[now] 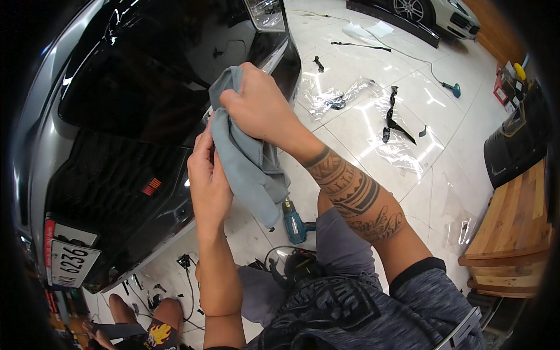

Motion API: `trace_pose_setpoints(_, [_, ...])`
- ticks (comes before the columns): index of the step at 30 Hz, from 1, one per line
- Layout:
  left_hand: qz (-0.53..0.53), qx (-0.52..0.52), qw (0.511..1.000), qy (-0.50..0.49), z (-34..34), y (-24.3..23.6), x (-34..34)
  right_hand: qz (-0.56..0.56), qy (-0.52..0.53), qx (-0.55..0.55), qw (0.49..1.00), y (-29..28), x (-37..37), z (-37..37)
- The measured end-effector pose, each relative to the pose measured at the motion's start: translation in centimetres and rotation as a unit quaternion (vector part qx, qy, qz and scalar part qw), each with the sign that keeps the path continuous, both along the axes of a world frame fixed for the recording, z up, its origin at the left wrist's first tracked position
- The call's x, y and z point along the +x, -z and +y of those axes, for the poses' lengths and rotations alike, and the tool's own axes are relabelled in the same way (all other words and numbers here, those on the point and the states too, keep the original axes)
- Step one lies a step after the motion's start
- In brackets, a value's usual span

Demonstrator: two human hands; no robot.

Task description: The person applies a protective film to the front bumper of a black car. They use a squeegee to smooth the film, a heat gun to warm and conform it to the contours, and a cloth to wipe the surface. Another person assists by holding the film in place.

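Observation:
My right hand [261,104] is closed round a soft grey cloth [248,169] at the front corner of a glossy black car [140,76]. The cloth is bunched at the top, and its loose end hangs down between my forearms. Just below, my left hand [208,184] has its fingers stretched out along the cloth's left edge, close to the car's bodywork. Its fingertips are partly hidden by the cloth, as is the spot on the car behind it.
A teal heat gun [295,224] is just below the cloth. Black film scraps [392,116] and clear plastic [344,96] litter the tiled floor [449,149]. A wooden crate [507,224] stands right. Another person's knees [166,318] show lower left. Another car [455,17] is parked far off.

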State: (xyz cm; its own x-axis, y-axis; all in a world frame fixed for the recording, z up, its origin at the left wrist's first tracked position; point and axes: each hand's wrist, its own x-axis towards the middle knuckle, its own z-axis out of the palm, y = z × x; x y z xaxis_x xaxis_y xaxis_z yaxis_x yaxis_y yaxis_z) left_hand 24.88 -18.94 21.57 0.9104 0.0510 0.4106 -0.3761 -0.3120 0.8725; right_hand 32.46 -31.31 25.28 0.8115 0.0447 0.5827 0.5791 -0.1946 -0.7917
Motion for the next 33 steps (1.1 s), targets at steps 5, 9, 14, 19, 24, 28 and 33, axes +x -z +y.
trace_pose_setpoints(5, [0.011,-0.026,1.000,0.007,-0.3,-0.4,0.7,0.150,-0.111,0.043,0.981,-0.1,1.8,-0.9])
trace_pose_setpoints(9, [0.084,-0.020,0.995,0.049,-0.3,-0.3,1.0,0.159,-0.091,0.022,0.983,0.9,2.5,-0.9])
trace_pose_setpoints(14, [-0.055,0.071,0.996,-0.001,-0.8,-0.7,-0.1,0.186,-0.150,0.153,0.959,1.0,1.1,-1.6])
trace_pose_setpoints(19, [0.000,-0.052,0.998,0.035,1.0,-0.7,0.2,0.147,-0.067,0.065,0.985,0.0,0.0,0.7])
trace_pose_setpoints(24, [-0.031,0.026,0.998,0.045,1.4,-0.1,1.5,0.208,-0.089,0.080,0.971,-0.5,0.6,1.2])
trace_pose_setpoints(28, [-0.034,0.138,0.990,0.008,1.1,0.6,1.5,0.233,-0.150,0.154,0.948,1.0,1.3,-0.5])
trace_pose_setpoints(33, [-0.058,0.130,0.990,0.012,0.8,-0.5,0.3,0.174,-0.124,0.153,0.965,0.9,0.3,-0.1])
